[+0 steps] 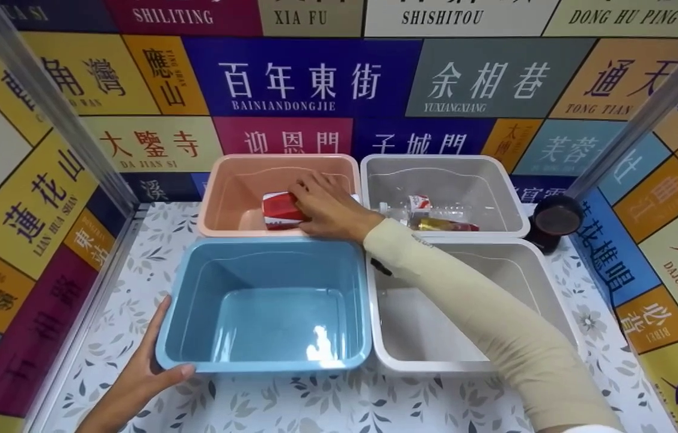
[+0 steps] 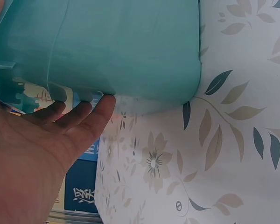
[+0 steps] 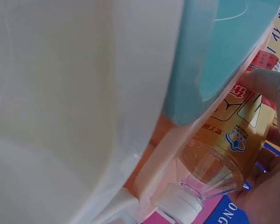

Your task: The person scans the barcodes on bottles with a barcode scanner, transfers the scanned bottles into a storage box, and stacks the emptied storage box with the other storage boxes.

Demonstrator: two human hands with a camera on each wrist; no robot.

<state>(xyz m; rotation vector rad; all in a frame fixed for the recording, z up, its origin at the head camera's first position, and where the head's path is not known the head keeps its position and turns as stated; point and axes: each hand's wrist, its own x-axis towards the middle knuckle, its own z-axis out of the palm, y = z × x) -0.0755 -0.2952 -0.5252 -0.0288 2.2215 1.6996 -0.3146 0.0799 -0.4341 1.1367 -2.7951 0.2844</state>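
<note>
My right hand (image 1: 329,207) grips a plastic bottle (image 1: 281,209) inside the pink bin (image 1: 284,158) at the back left. In the right wrist view, the bottle (image 3: 224,140) has a gold and red label and a white cap. Its fingers are partly hidden behind it there. My left hand (image 1: 149,355) rests at the front left corner of the blue bin (image 1: 266,365), thumb near the rim and fingers extended along the outer side. In the left wrist view, fingertips touch the outer wall of the blue bin (image 2: 126,56).
A grey bin (image 1: 435,159) at the back right holds clear plastic bottles (image 1: 453,211) and a gold and red item (image 1: 447,224). My right forearm crosses a pale bin (image 1: 435,365) at the front right. A dark round object (image 1: 557,218) stands right of the bins.
</note>
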